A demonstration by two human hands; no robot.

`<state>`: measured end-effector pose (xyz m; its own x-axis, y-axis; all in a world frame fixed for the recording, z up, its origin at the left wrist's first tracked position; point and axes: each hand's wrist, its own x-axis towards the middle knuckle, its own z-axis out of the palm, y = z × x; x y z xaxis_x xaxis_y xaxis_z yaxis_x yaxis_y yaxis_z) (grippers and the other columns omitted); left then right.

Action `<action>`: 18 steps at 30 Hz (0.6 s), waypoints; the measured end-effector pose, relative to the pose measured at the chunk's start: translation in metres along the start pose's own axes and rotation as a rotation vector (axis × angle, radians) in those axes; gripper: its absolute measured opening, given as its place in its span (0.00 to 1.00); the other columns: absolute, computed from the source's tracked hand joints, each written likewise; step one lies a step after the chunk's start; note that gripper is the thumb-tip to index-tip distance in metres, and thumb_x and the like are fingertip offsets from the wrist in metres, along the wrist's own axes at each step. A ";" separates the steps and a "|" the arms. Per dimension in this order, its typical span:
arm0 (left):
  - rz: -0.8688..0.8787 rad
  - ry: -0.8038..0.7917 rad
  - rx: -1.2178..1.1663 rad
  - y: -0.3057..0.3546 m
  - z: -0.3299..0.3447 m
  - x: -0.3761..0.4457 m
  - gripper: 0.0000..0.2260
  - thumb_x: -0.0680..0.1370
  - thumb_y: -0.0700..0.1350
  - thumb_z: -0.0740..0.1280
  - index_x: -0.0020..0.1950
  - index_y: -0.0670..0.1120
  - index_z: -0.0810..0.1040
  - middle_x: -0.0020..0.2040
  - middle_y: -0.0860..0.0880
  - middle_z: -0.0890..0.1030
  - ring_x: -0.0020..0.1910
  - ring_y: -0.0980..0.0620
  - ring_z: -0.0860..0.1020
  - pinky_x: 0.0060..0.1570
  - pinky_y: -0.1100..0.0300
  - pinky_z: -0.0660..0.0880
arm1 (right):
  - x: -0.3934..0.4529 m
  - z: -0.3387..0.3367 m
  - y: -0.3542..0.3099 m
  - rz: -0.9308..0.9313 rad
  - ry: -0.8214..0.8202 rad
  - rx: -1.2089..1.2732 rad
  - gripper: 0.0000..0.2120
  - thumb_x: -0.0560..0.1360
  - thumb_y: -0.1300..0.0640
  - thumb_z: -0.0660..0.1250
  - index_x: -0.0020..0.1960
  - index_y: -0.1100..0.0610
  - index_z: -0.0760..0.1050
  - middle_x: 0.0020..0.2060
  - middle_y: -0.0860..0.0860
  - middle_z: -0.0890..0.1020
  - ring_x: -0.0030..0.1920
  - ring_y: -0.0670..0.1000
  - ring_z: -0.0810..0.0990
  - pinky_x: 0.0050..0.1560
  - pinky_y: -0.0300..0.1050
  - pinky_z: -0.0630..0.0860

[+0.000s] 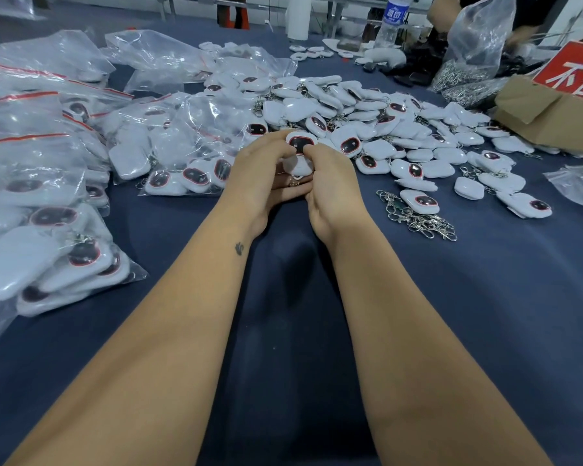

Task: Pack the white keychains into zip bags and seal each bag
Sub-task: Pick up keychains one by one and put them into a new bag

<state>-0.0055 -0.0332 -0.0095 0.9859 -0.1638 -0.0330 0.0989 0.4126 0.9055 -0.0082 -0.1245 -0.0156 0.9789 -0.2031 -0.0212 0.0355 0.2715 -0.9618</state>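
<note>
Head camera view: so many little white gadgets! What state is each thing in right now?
Left hand: gripping a small stack of keychains.
Right hand: gripping the same stack.
Held keychains: between both hands, unbagged.
Loose keychain pile: heaped, unbagged.
Filled zip bags: stacked on the left, keychains inside.
Water bottle: upright.
Cardboard box: open.

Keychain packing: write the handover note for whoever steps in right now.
Left hand and right hand: together over the blue table, both gripping a small stack of white keychains, the top one face up.
Loose keychain pile: beyond and to the right of the hands, unbagged.
Spare metal clasps: lying right of the hands.
Done: many filled zip bags stacked on the left; whether every one is sealed cannot be told.
Left: bag the held stack, seal it, then work through the pile. Empty bags seem to lie at the far left.
</note>
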 end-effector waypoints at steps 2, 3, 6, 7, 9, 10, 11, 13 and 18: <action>0.003 -0.018 0.034 -0.001 0.001 0.000 0.16 0.77 0.34 0.59 0.59 0.44 0.81 0.36 0.50 0.82 0.33 0.55 0.81 0.35 0.63 0.79 | 0.000 0.000 -0.001 -0.007 0.006 0.000 0.10 0.79 0.63 0.58 0.42 0.58 0.75 0.32 0.51 0.79 0.33 0.48 0.78 0.37 0.42 0.73; 0.012 -0.025 0.064 -0.002 0.003 -0.001 0.16 0.77 0.34 0.59 0.59 0.44 0.81 0.36 0.50 0.81 0.34 0.56 0.81 0.35 0.64 0.78 | -0.001 0.000 -0.001 -0.010 0.014 0.007 0.10 0.78 0.63 0.58 0.41 0.58 0.74 0.30 0.49 0.79 0.30 0.45 0.77 0.33 0.40 0.72; 0.071 -0.043 0.213 -0.007 0.007 -0.002 0.14 0.77 0.35 0.61 0.58 0.46 0.81 0.41 0.49 0.81 0.36 0.57 0.79 0.36 0.67 0.77 | -0.002 -0.002 -0.003 -0.022 0.040 0.046 0.11 0.78 0.64 0.56 0.41 0.58 0.75 0.27 0.49 0.79 0.25 0.44 0.76 0.27 0.36 0.71; 0.093 -0.049 0.275 -0.009 0.008 -0.002 0.14 0.78 0.36 0.62 0.57 0.48 0.81 0.41 0.50 0.81 0.36 0.58 0.79 0.38 0.66 0.77 | -0.003 -0.002 -0.004 -0.024 0.051 0.065 0.12 0.78 0.64 0.56 0.40 0.59 0.75 0.27 0.50 0.79 0.26 0.45 0.76 0.27 0.37 0.71; 0.113 -0.056 0.339 -0.011 0.010 -0.003 0.14 0.78 0.36 0.62 0.56 0.50 0.81 0.42 0.51 0.82 0.37 0.59 0.79 0.41 0.65 0.77 | -0.003 -0.003 -0.004 -0.020 0.080 0.113 0.14 0.78 0.64 0.56 0.37 0.58 0.75 0.25 0.50 0.77 0.25 0.47 0.75 0.26 0.37 0.71; 0.109 -0.052 0.330 -0.011 0.010 -0.003 0.14 0.78 0.36 0.62 0.57 0.49 0.81 0.43 0.51 0.82 0.38 0.59 0.80 0.41 0.65 0.77 | -0.003 -0.003 -0.005 -0.014 0.092 0.136 0.15 0.77 0.64 0.56 0.35 0.58 0.75 0.24 0.50 0.77 0.24 0.47 0.75 0.25 0.37 0.70; 0.097 -0.043 0.301 -0.010 0.010 -0.003 0.14 0.78 0.36 0.61 0.58 0.48 0.81 0.43 0.50 0.82 0.37 0.60 0.80 0.39 0.65 0.77 | -0.003 -0.002 -0.005 -0.005 0.098 0.148 0.15 0.77 0.64 0.56 0.35 0.58 0.75 0.25 0.50 0.77 0.24 0.47 0.75 0.25 0.37 0.70; 0.062 -0.017 0.212 -0.008 0.010 -0.003 0.14 0.79 0.36 0.60 0.59 0.46 0.81 0.42 0.50 0.82 0.37 0.59 0.81 0.37 0.65 0.78 | -0.001 -0.002 -0.005 0.013 0.094 0.134 0.14 0.77 0.63 0.56 0.37 0.57 0.76 0.26 0.50 0.79 0.26 0.46 0.77 0.27 0.39 0.72; -0.008 0.039 0.021 -0.001 0.005 -0.001 0.14 0.79 0.40 0.61 0.62 0.41 0.80 0.44 0.45 0.82 0.35 0.53 0.81 0.39 0.60 0.80 | -0.002 0.000 -0.003 0.016 0.001 0.030 0.10 0.76 0.62 0.61 0.39 0.56 0.78 0.34 0.51 0.81 0.34 0.48 0.77 0.38 0.42 0.74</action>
<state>-0.0070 -0.0385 -0.0085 0.9897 -0.1316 -0.0567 0.1045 0.3922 0.9139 -0.0100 -0.1252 -0.0126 0.9792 -0.1996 -0.0365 0.0261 0.3025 -0.9528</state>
